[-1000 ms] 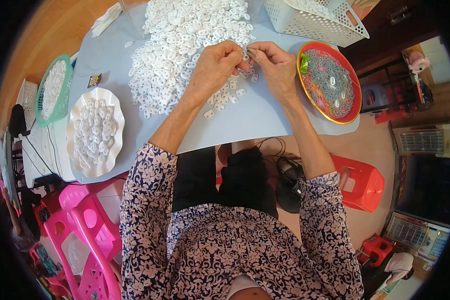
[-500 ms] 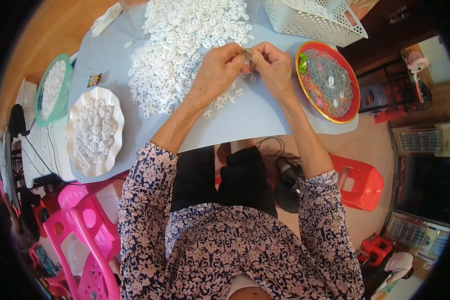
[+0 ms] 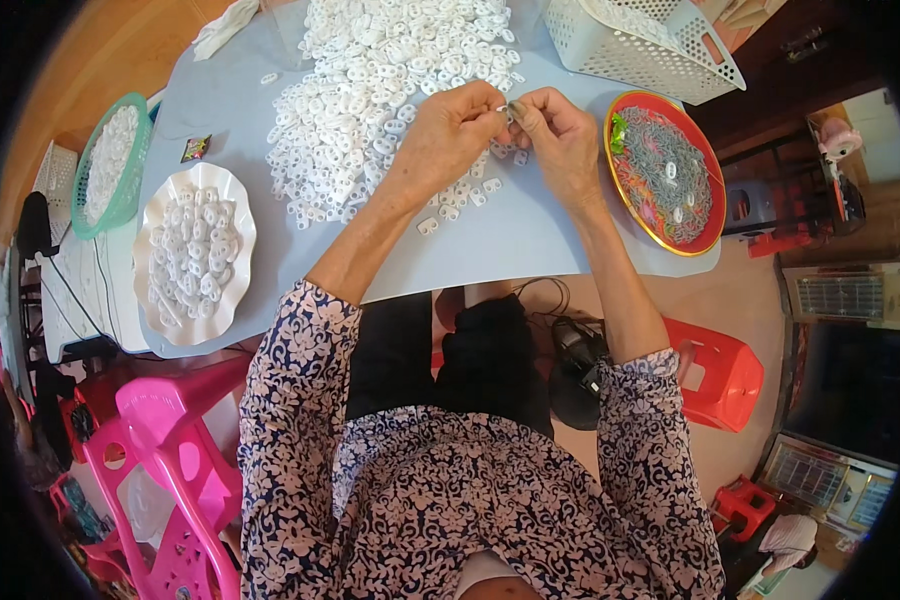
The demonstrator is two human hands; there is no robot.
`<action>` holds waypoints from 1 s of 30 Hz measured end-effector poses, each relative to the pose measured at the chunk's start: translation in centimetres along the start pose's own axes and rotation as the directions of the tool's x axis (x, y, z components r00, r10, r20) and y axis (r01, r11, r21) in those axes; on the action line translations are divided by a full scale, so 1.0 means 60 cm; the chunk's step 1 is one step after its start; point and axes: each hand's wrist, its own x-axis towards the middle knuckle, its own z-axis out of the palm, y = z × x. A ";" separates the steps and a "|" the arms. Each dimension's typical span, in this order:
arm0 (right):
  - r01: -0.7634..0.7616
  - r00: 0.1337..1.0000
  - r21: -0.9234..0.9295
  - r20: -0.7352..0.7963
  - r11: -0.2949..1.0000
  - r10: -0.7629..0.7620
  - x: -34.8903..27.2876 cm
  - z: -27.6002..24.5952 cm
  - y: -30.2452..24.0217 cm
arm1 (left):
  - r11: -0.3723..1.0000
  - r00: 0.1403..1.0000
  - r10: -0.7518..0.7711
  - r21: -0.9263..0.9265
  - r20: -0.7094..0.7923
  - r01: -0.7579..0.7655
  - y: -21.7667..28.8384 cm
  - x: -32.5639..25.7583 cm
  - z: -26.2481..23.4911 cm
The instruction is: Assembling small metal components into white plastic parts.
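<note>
Both my hands meet over the table, fingertips nearly touching. My left hand (image 3: 445, 138) is closed in a pinch on a small white two-holed plastic piece (image 3: 503, 108), mostly covered by the fingers. Against it presses my right hand (image 3: 564, 145), also pinched; whatever lies between its thumb and fingers is too small to make out. A large pile of white oval two-holed plastic pieces (image 3: 335, 135) spreads beside and beyond the left hand, with several strays under the wrists. To the right sits a round red gold-rimmed tray (image 3: 711, 160) of tiny grey parts (image 3: 660, 150), a few white pieces on top.
At the left stands a white scalloped dish (image 3: 245, 262) heaped with white pieces, near a small dark wrapper (image 3: 196, 149). Farther left is a green basket (image 3: 138, 160). A white perforated basket (image 3: 650, 65) stands at the far right. Pink chair (image 3: 175, 430) and red stool (image 3: 720, 375) flank me.
The view has shifted slightly. My fingertips have come a little apart, and a white piece now shows between them. Both hands remain over the same spot.
</note>
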 end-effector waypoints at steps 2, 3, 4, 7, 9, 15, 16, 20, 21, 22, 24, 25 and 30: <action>0.016 1.000 -0.015 -0.013 1.000 -0.016 0.002 0.000 -0.004 | 0.998 0.999 0.051 0.048 -0.010 -0.050 0.003 0.001 0.003; 0.018 1.000 -0.016 -0.013 1.000 -0.018 0.003 -0.001 -0.004 | 0.997 0.999 0.053 0.048 -0.011 -0.052 0.003 0.001 0.003; -0.005 1.000 0.024 0.000 1.000 0.005 0.004 -0.001 -0.001 | 0.999 0.999 0.033 0.004 -0.006 -0.033 0.002 0.001 0.003; -0.017 1.000 0.120 -0.007 0.993 0.018 0.005 0.000 0.002 | 0.998 1.000 -0.026 -0.049 0.004 0.026 0.006 0.001 -0.002; -0.004 1.000 0.173 -0.029 0.985 0.009 0.005 0.001 0.002 | 0.996 0.998 -0.064 -0.061 0.009 0.065 0.009 0.000 -0.004; 0.007 1.000 0.130 -0.002 0.991 -0.006 0.006 -0.002 0.013 | 0.996 0.999 -0.041 -0.076 -0.015 0.039 0.010 0.000 -0.002; 0.011 1.000 0.110 -0.008 0.994 -0.010 0.007 -0.002 0.009 | 0.998 1.000 -0.017 -0.057 -0.010 0.016 0.011 0.000 -0.001; 0.010 1.000 0.149 -0.027 0.989 -0.006 0.005 0.002 0.006 | 0.998 1.000 -0.007 -0.062 -0.018 0.006 0.010 0.000 0.004; 0.015 1.000 0.152 -0.027 0.988 -0.011 0.006 0.002 0.005 | 0.998 1.000 -0.004 -0.058 -0.018 0.003 0.012 0.001 0.003; 0.013 1.000 0.162 -0.021 0.987 -0.009 0.006 0.001 0.006 | 0.996 1.000 -0.001 -0.087 -0.020 -0.001 0.011 0.001 0.004; 0.016 1.000 0.176 -0.020 0.984 -0.012 0.007 0.000 0.014 | 0.994 1.000 0.006 -0.111 -0.018 -0.008 0.010 0.002 0.004; 0.020 1.000 0.195 -0.004 0.981 -0.020 0.009 0.001 0.016 | 0.996 0.999 0.020 -0.083 -0.026 -0.022 0.011 0.001 0.003; -0.015 1.000 0.211 -0.009 0.977 0.017 0.008 -0.002 0.013 | 0.958 0.990 0.099 0.278 -0.101 -0.068 0.017 -0.008 -0.027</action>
